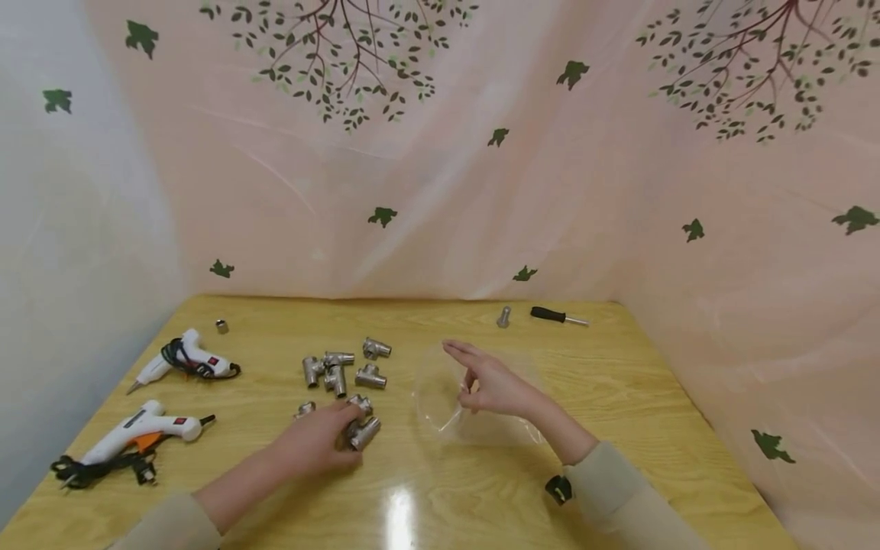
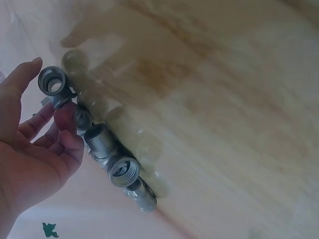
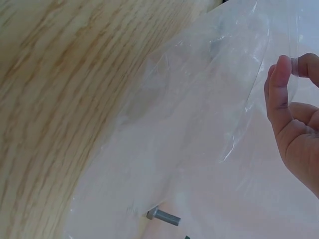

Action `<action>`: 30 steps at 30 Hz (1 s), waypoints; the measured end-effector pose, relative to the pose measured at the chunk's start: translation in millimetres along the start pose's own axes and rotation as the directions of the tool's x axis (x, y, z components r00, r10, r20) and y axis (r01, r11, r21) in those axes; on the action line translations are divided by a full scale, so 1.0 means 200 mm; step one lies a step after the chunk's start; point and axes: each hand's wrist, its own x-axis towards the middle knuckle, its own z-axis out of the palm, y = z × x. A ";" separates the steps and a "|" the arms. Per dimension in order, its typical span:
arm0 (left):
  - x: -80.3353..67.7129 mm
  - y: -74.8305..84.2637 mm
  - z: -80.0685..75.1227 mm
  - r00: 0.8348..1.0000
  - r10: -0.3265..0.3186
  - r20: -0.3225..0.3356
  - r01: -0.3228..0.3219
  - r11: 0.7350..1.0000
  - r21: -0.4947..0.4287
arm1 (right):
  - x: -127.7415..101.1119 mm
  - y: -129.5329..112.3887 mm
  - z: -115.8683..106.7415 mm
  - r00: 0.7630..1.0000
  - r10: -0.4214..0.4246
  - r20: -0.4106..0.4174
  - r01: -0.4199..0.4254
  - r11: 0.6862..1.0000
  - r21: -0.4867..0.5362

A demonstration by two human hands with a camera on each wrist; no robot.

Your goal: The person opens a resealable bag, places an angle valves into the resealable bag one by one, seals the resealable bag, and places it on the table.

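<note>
Wood-grain surface (image 1: 481, 489), pale leaf-print curtain behind. Left hand (image 1: 312, 443) rests on metal pipe fittings (image 1: 360, 429), fingers curled around them. Right hand (image 1: 495, 386), just to the right, pinches the clear plastic bag (image 1: 440, 397) at its mouth. Bag opening faces the fittings; the left hand is nearer them. Fittings are short, silvery, threaded, lying in a loose row.
</note>
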 end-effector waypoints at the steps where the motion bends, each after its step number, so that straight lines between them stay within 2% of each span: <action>1: 0.00 0.00 0.01 1.000 -0.003 -0.004 0.003 1.000 0.006 | 0.00 0.00 0.00 1.000 0.005 0.006 -0.005 1.000 0.009; 7: -0.01 0.01 0.03 0.999 -0.004 -0.039 0.005 0.999 0.032 | 0.00 -0.02 0.01 0.999 0.022 0.029 -0.023 0.999 0.036; 15: 0.02 0.03 -0.02 1.000 -0.002 -0.026 0.000 0.996 -0.088 | -0.01 -0.04 -0.01 0.999 0.016 0.043 -0.017 0.999 0.028; 18: 0.05 0.04 -0.07 0.999 0.026 -0.032 -0.031 0.989 -0.142 | -0.01 -0.05 -0.03 0.999 0.006 0.045 -0.007 1.000 0.023; 23: 0.11 0.07 -0.16 0.992 0.095 -0.081 -0.112 0.965 -0.236 | -0.01 -0.05 -0.05 0.999 0.017 0.049 -0.018 1.000 0.004; 30: 0.22 0.19 -0.24 0.985 0.113 -0.129 -0.153 0.916 -0.370 | -0.01 -0.07 -0.08 0.998 0.014 0.053 -0.015 1.000 0.008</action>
